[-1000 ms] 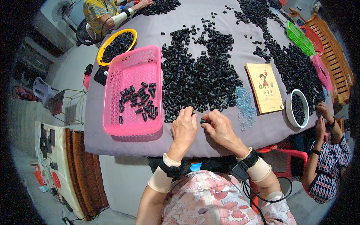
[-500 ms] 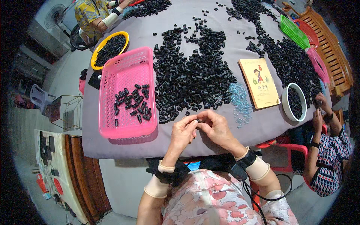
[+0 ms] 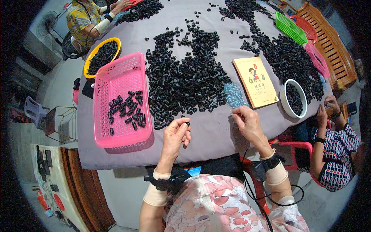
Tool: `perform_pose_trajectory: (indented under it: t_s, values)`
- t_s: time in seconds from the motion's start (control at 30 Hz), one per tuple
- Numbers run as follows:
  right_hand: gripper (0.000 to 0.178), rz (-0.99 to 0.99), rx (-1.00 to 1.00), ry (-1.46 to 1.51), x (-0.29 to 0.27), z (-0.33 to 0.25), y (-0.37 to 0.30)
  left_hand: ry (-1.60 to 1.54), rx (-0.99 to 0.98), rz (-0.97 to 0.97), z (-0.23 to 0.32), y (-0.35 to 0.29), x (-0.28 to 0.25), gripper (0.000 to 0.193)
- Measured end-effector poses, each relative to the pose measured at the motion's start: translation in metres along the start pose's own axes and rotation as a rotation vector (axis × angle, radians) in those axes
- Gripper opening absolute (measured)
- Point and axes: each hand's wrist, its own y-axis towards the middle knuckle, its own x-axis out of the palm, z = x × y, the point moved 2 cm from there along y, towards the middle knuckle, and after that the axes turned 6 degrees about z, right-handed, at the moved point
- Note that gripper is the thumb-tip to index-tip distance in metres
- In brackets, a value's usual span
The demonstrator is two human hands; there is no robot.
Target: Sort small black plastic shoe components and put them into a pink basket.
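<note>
My left hand (image 3: 176, 136) is closed in a pinch on a small black plastic cylinder (image 3: 188, 123), held just above the table's near side. To the right, my right hand (image 3: 250, 124) has thumb and fingertips together at the near edge of a heap of small clear bluish pieces (image 3: 234, 95). Whether a piece sits in that pinch is too small to make out. Beyond my hands spreads a large pile of black plastic cylinders (image 3: 185, 83). On the left, a pink plastic basket (image 3: 123, 142) has several of the same black cylinders inside it.
The grey-covered table (image 3: 205, 145) also bears a yellow booklet (image 3: 256, 82), a white bowl (image 3: 284, 101) of black pieces, a yellow basin (image 3: 87, 67) and a green basket (image 3: 290, 29). Co-workers sit at the far left (image 3: 83, 21) and right (image 3: 335, 154).
My hands were together in front of me and are now apart. The right hand moved right to the clear bluish pieces; the left moved slightly left, with the black cylinder now showing. The view shifted a little.
</note>
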Motion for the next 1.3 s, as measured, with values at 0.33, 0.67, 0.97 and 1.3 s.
perform_pose_trajectory:
  t_s: [0.33, 0.67, 0.97, 1.3]
  values:
    - [0.015, -0.012, 0.010, -0.387, 0.019, 0.006, 0.005, -0.070, -0.020, -0.036, -0.003, -0.001, -0.003, 0.023]
    - [0.013, -0.041, -0.131, -0.381, 0.026, -0.008, 0.010, -0.120, -0.047, -0.015, 0.000, -0.001, -0.006, 0.026]
    - [0.013, -0.171, -0.196, -0.135, 0.054, -0.030, 0.001, -0.183, 0.007, 0.028, 0.005, -0.004, -0.009, 0.024]
    - [0.013, -0.107, -0.277, -0.117, 0.079, -0.052, 0.024, -0.163, -0.012, -0.021, 0.000, -0.003, -0.005, 0.023]
